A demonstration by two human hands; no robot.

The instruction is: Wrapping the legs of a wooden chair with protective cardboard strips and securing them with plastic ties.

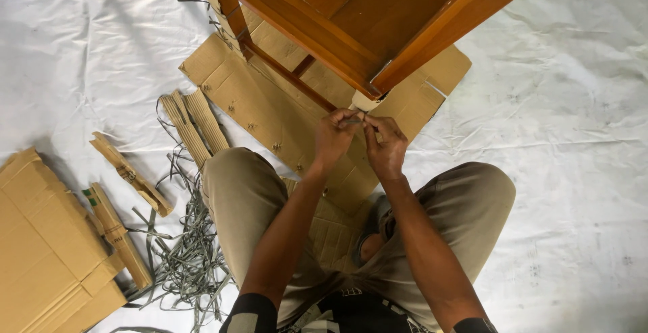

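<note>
Head view, looking down. Person sits on the floor, knees apart, khaki trousers. Both hands are raised together just below the near corner of a brown wooden furniture piece point(351, 19).

Left hand point(335, 137): fingers curled, pinching one end of a small dark item point(352, 121); what it is cannot be told, too small.

Right hand point(385, 147): fingers curled, pinching the other end of the same item. Fingertips of both hands touch.

The item sits between the two hands, just beside the furniture corner, above a flattened cardboard sheet point(250, 96).

Surroundings: white cloth point(574, 103) covers the floor. Tangle of grey strapping bands point(189, 259) lies left of the left knee. Folded cardboard strips point(192, 123) lie far left of it. Flattened cardboard box point(40, 252) at near left edge.
</note>
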